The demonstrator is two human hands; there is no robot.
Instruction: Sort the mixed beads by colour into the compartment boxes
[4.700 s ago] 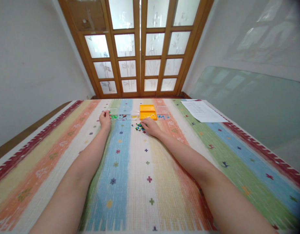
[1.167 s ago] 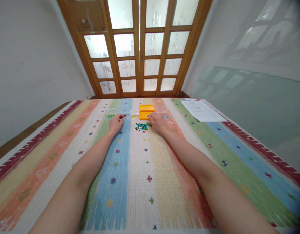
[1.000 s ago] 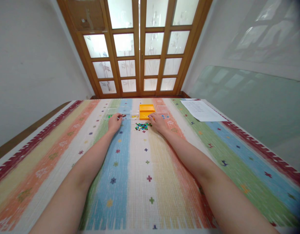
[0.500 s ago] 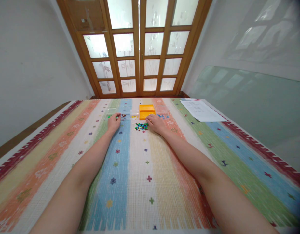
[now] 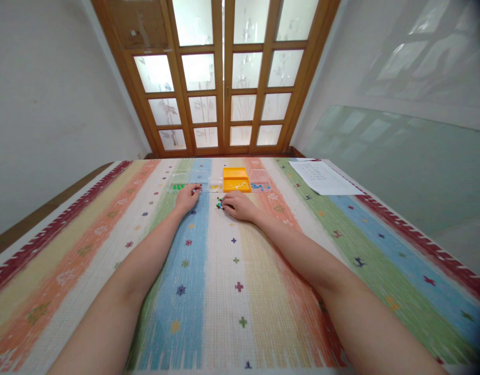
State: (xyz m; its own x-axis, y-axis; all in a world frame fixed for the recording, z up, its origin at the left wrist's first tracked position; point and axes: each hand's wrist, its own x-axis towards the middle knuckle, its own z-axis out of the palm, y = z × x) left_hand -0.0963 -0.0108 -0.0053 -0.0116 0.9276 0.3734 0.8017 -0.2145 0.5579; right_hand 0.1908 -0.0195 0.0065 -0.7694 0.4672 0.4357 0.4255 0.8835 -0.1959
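Note:
On the striped cloth lies a pile of small coloured beads, mostly hidden under my right hand, whose fingers curl down onto it. My left hand rests with its fingertips pinched at the edge of a clear tray that holds dark beads. What each hand pinches is too small to make out. Behind them a row runs left to right: a clear tray with green beads, a small one with yellow beads, an orange tray and a clear tray with blue beads.
A printed sheet of paper lies at the far right on the striped tablecloth. Wooden glazed doors stand beyond the table's far edge. A pane of glass leans at the right.
My right hand has slid left from beside the orange tray onto the bead pile, covering most of it. My left hand has shifted slightly right at the clear tray's edge.

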